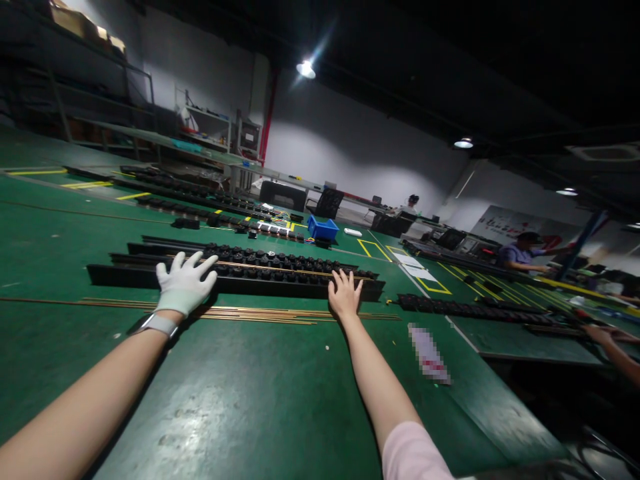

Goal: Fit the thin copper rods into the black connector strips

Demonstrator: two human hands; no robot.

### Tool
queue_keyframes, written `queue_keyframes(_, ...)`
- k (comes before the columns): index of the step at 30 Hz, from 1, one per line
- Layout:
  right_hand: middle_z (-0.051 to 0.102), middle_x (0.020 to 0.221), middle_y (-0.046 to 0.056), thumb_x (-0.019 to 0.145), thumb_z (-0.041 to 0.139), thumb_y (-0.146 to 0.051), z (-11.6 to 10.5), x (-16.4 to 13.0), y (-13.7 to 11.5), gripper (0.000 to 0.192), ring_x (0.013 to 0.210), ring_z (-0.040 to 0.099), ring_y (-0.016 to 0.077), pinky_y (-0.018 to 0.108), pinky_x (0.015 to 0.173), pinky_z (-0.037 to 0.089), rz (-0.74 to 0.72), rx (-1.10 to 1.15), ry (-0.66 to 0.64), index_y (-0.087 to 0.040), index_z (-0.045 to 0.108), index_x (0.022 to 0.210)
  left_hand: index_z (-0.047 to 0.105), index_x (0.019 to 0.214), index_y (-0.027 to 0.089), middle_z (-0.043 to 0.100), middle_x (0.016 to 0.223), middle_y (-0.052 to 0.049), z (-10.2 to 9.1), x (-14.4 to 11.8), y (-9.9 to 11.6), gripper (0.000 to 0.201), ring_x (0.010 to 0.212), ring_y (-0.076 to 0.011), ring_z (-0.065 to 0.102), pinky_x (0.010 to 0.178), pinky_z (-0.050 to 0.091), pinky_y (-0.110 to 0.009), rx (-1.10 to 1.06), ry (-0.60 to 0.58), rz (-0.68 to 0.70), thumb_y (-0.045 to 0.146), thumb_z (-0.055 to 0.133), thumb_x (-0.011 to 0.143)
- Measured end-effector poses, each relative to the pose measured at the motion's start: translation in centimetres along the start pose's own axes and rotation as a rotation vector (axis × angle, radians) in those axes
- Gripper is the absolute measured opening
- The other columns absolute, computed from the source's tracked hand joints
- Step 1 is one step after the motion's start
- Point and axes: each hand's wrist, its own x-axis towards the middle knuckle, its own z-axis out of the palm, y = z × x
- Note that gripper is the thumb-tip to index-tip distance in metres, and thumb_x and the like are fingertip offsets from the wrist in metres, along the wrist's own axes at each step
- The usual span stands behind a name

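Fingers spread, hold unclear: white-gloved left hand [185, 287], bare right hand [345, 295] at black rails [270, 285]; one golden rod [280, 269] seems placed, loose rods [240, 312] mid-frame

No text is legible. The wall banner [520, 223], far beyond and to the right of the right hand [345, 293], bears dark and red characters too blurred to read; the pixelated strip [429, 353], near the same hand on its right, shows unreadable red marks.

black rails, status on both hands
Left hand gloved, spread over black rails. Right hand ungloved, spread near their right end. Rails side by side. Thin rods along near side.
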Motion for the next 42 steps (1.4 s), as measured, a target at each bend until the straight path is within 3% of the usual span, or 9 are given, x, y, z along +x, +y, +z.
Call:
queue_keyframes(8,0.047,0.172,0.002,0.113,0.038,-0.044,0.0,0.0,0.0,0.053,0.167,0.021,0.0297,0.065,0.135,0.002,-0.003,-0.001,-0.019,-0.036,0.056,0.162,0.058,0.159,0.043,0.047,0.173,-0.007,0.1,0.0,-0.1,0.060,0.163,-0.0435,0.023,0.127,0.011,-0.073,0.017,0.000,-0.001,0.054,0.047,0.101)
queue_keyframes(14,0.030,0.181,0.002,0.115,0.032,-0.049,0.2,0.2,0.6,0.059,0.170,0.013,0.0315,0.067,0.134,0.003,0.062,-0.013,0.006,-0.033,0.042,0.171,0.058,0.158,0.043,0.048,0.172,-0.007,0.0,0.0,0.0,0.061,0.163,-0.0436,0.023,0.127,0.009,-0.074,-0.019,0.009,0.007,0.057,0.046,0.101)
queue_keyframes(22,0.043,0.175,0.002,0.115,0.034,-0.048,0.2,0.6,1.5,0.055,0.168,0.018,0.0335,0.070,0.133,0.004,0.097,-0.021,-0.037,-0.035,0.055,0.164,0.058,0.159,0.039,0.047,0.173,-0.008,0.2,0.1,-0.2,0.063,0.162,-0.0443,0.023,0.127,0.008,-0.074,-0.028,0.012,0.013,0.058,0.047,0.100)
queue_keyframes(29,0.047,0.173,0.003,0.116,0.033,-0.048,0.4,0.7,1.7,0.054,0.167,0.020,0.0330,0.070,0.133,0.000,0.102,-0.012,-0.019,-0.035,0.055,0.164,0.058,0.158,0.045,0.046,0.173,-0.006,-0.3,-0.1,0.2,0.062,0.162,-0.0476,0.023,0.127,0.009,-0.075,-0.075,-0.006,-0.015,0.053,0.054,0.097)
queue_keyframes(34,0.042,0.176,0.001,0.116,0.030,-0.049,0.3,0.6,1.6,0.056,0.168,0.017,0.0322,0.069,0.133,0.000,0.099,-0.039,-0.038,-0.037,0.052,0.165,0.060,0.158,0.038,0.046,0.173,-0.008,-0.6,-0.3,0.5,0.061,0.162,-0.0451,0.025,0.127,0.012,-0.073,-0.017,0.006,-0.007,0.050,0.051,0.098)
queue_keyframes(39,0.030,0.181,0.002,0.116,0.027,-0.050,0.1,0.6,2.2,0.060,0.169,0.011,0.0330,0.069,0.133,0.000,0.127,-0.057,0.000,-0.035,0.040,0.172,0.061,0.157,0.039,0.048,0.172,-0.010,-0.5,-0.3,0.3,0.060,0.162,-0.0458,0.024,0.126,0.011,-0.076,-0.060,0.023,0.011,0.051,0.052,0.098)
queue_keyframes(42,0.032,0.180,0.002,0.115,0.027,-0.050,0.2,0.7,3.1,0.060,0.169,0.012,0.0343,0.072,0.132,0.001,0.175,-0.048,0.003,-0.035,0.041,0.172,0.061,0.156,0.039,0.048,0.172,-0.010,-0.3,-0.3,0.2,0.060,0.163,-0.0449,0.024,0.126,0.011,-0.076,-0.072,0.030,0.017,0.051,0.052,0.099)
